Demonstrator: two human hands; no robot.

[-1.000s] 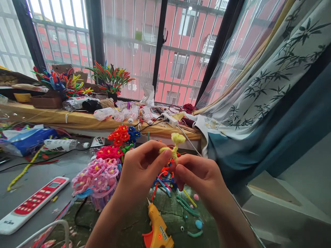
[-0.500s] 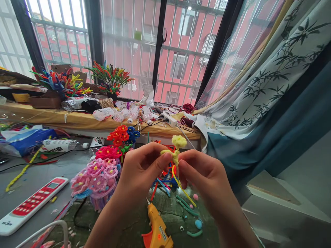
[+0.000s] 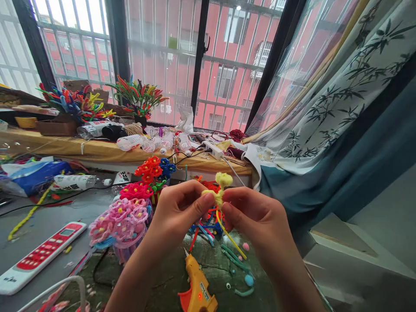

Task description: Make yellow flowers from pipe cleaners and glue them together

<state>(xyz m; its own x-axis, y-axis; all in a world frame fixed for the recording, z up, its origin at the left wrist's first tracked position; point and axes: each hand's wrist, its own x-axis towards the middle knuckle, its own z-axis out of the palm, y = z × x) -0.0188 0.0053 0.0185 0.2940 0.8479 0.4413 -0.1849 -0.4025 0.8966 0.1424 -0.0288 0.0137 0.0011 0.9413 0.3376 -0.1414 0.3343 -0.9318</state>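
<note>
Both hands pinched narrow on yellow pipe-cleaner piece (image 3: 221,187): left hand (image 3: 177,214) steadies, right hand (image 3: 256,216) twists; glue gun (image 3: 197,289) just below.

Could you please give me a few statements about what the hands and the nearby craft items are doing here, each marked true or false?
1. Both the left hand and the right hand pinch the yellow pipe-cleaner piece. True.
2. The orange glue gun is held in the right hand. False: it lies on the table below the hands, untouched.
3. The red and white remote lies on the table to the left of the pink flower bunch. True.
4. The yellow pipe-cleaner piece rests flat on the table. False: it is held up in the air between the fingertips.
5. The power strip sits on the window ledge. True.
</note>
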